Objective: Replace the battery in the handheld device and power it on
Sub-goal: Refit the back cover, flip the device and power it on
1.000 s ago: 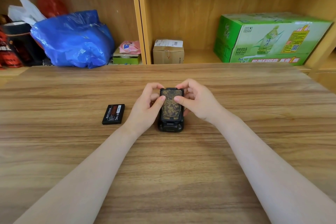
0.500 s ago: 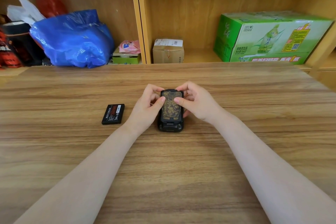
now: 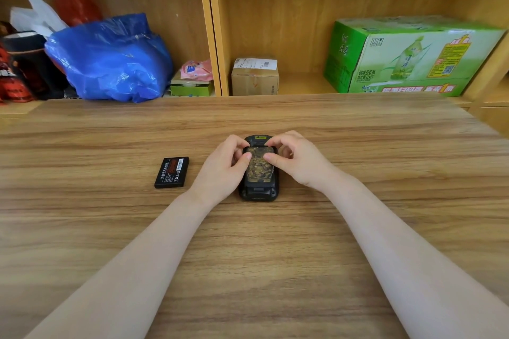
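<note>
Back cover (image 3: pixel 259 167) now slid a little toward 6 o'clock on the handheld device (image 3: pixel 259 192), baring a yellow-labelled strip at the device's 12 o'clock end that was covered a second ago. Reads as the cover coming off, so battery swap only at its opening step; power-on far off.

Left hand (image 3: pixel 224 168) curled against the device's 9 o'clock edge, thumb pressing the cover's upper left corner. Right hand (image 3: pixel 296 159) curled at the 3 o'clock edge, thumb pressing the upper right corner. Both grips narrow, closed on device and cover together.

Device lying face down at mid counter (image 3: pixel 385 168), long axis running 12 to 6.

Counted: one device, one cover, one loose battery (image 3: pixel 172 172) flat on the counter at 9 o'clock, near the left hand but apart from it. Whether another battery sits under the cover, cannot tell.
</note>
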Demonstrator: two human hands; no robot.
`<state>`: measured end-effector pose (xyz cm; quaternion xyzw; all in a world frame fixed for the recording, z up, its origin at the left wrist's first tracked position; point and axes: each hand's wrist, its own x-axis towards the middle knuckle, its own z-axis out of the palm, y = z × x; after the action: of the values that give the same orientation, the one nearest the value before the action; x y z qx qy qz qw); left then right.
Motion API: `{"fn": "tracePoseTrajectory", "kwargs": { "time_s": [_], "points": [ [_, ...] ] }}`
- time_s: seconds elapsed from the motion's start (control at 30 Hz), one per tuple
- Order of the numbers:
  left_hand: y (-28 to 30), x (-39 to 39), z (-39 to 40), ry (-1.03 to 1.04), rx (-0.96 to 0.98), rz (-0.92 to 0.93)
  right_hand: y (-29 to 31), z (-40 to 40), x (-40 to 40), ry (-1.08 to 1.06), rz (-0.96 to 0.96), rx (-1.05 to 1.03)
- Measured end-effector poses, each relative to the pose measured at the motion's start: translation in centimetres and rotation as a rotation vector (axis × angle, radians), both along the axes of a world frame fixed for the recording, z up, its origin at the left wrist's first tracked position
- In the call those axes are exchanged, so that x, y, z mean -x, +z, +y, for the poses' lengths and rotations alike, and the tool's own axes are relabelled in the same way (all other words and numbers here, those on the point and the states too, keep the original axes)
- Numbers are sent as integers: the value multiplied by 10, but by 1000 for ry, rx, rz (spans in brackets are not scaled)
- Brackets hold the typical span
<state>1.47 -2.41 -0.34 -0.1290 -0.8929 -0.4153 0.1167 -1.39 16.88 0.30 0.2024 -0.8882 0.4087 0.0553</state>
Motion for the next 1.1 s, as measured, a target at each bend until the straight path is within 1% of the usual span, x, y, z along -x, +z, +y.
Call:
{"fn": "tracePoseTrajectory", "kwargs": {
  "time_s": [0.3,0.53,0.83,0.97,1.1],
  "points": [
    [-2,1,0,30,105,20,-4,0,0,14,19,-61],
    [-1,0,0,34,159,31,-4,-1,-2,11,11,-58],
    [-1,2,2,64,155,-2,-3,-2,-3,5,24,-73],
    [0,0,1,62,129,20,-4,0,-5,21,84,-60],
    [1,-1,-1,48,142,59,-7,1,-5,24,108,-42]
  ]
}}
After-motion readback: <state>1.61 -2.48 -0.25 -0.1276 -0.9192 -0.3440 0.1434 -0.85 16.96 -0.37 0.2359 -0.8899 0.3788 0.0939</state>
